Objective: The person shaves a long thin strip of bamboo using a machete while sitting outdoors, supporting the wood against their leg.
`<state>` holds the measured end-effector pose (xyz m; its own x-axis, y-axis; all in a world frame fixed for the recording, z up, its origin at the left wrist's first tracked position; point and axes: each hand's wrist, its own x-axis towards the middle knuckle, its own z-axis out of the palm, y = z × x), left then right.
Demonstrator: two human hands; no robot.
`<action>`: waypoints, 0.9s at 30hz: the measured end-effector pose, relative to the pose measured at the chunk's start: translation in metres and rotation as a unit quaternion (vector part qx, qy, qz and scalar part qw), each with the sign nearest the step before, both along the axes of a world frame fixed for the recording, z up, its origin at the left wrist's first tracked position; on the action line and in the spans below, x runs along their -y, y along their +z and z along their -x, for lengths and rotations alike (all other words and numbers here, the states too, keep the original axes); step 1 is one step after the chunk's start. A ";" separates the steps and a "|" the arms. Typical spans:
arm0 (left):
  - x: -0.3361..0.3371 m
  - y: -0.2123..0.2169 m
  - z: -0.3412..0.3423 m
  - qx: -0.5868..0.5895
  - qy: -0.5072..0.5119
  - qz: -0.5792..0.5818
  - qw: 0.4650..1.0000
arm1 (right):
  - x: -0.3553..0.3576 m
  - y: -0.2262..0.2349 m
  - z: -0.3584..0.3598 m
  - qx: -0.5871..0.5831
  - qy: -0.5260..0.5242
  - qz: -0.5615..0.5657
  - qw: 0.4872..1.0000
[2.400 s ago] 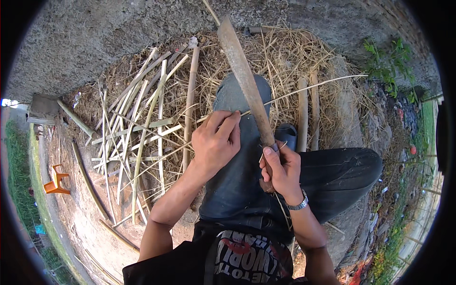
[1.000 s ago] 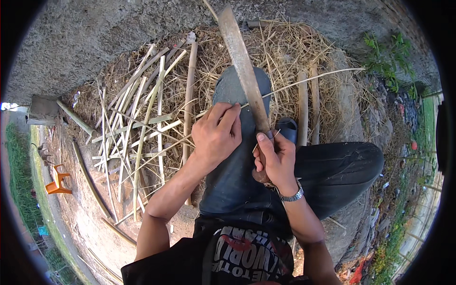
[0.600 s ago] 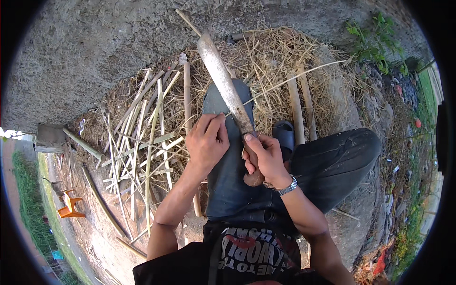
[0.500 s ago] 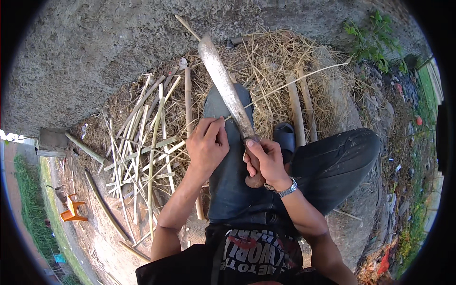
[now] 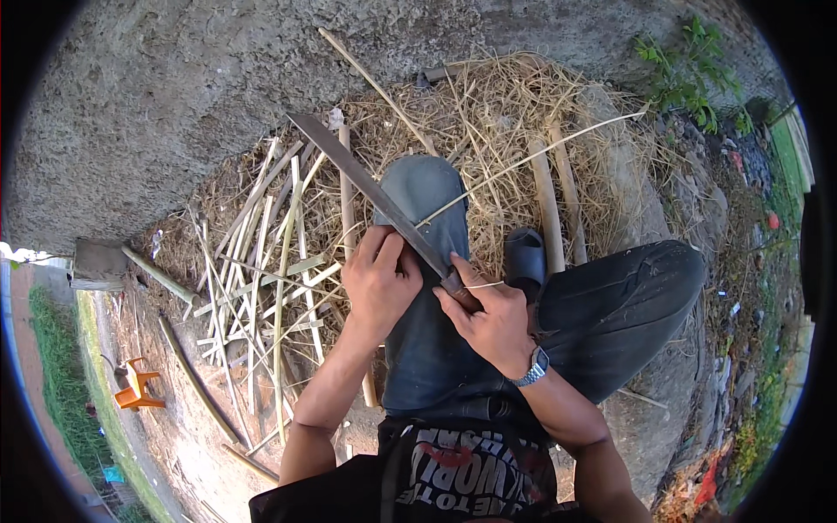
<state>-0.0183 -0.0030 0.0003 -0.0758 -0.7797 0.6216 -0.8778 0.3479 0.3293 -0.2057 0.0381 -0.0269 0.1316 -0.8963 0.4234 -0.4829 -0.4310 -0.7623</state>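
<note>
My right hand (image 5: 494,321) is closed around the dark handle of a machete (image 5: 359,181), whose long blade slants up and to the left over my raised knee. Pinched in the closed fingers of my left hand (image 5: 377,281) is a thin bamboo strip (image 5: 501,175); its far end reaches out to the upper right across the straw. The blade passes over this strip close to my left fingertips, hiding where the two meet. A small pale sliver (image 5: 484,285) shows by my right fingers, and I cannot tell what it belongs to.
Split bamboo strips (image 5: 253,288) lie in a loose heap at left. Dry straw (image 5: 501,113) covers the ground ahead, with bamboo poles (image 5: 547,205) on it. A rough concrete wall (image 5: 209,96) runs along the far side. An orange stool (image 5: 138,384) stands farther left.
The machete has swung left and turned, its blade now darker and nearer my left hand. My right hand has rolled over on the handle. My left hand has barely moved.
</note>
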 end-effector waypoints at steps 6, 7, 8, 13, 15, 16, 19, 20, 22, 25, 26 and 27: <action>0.000 -0.003 -0.002 -0.012 0.000 0.001 1.000 | 0.003 -0.001 0.002 -0.020 -0.032 0.037 0.999; 0.000 -0.004 -0.002 -0.011 0.001 0.002 1.000 | 0.003 -0.002 0.002 -0.020 -0.032 0.037 0.999; 0.000 -0.004 -0.002 -0.010 0.003 0.004 1.000 | 0.003 -0.002 0.003 -0.025 -0.033 0.036 0.998; -0.001 -0.003 -0.001 -0.006 -0.001 0.008 1.000 | 0.000 -0.004 0.007 -0.070 -0.041 0.036 0.996; -0.001 -0.003 0.000 -0.004 0.000 0.007 1.000 | 0.000 -0.005 0.009 -0.069 -0.040 0.040 0.996; -0.001 -0.003 0.001 -0.015 -0.005 0.014 1.000 | 0.000 -0.005 0.010 -0.070 -0.039 0.038 0.996; 0.000 -0.004 0.001 -0.028 -0.009 0.021 0.999 | -0.001 -0.005 0.013 -0.072 -0.036 0.033 0.996; -0.001 -0.004 0.001 -0.029 -0.009 0.021 0.999 | -0.002 -0.005 0.013 -0.074 -0.034 0.030 0.996; -0.002 -0.004 -0.001 -0.018 -0.004 0.010 1.000 | -0.003 -0.004 0.014 -0.076 -0.032 0.026 0.996; -0.002 -0.005 -0.002 -0.019 -0.006 0.004 1.000 | -0.003 0.000 0.013 -0.063 -0.032 0.024 0.997; -0.002 -0.007 -0.003 -0.023 -0.007 0.008 1.000 | -0.003 0.005 0.014 -0.090 -0.029 0.000 0.996; -0.001 -0.008 -0.003 -0.026 -0.010 0.013 1.000 | -0.003 0.007 0.014 -0.117 -0.027 -0.023 0.992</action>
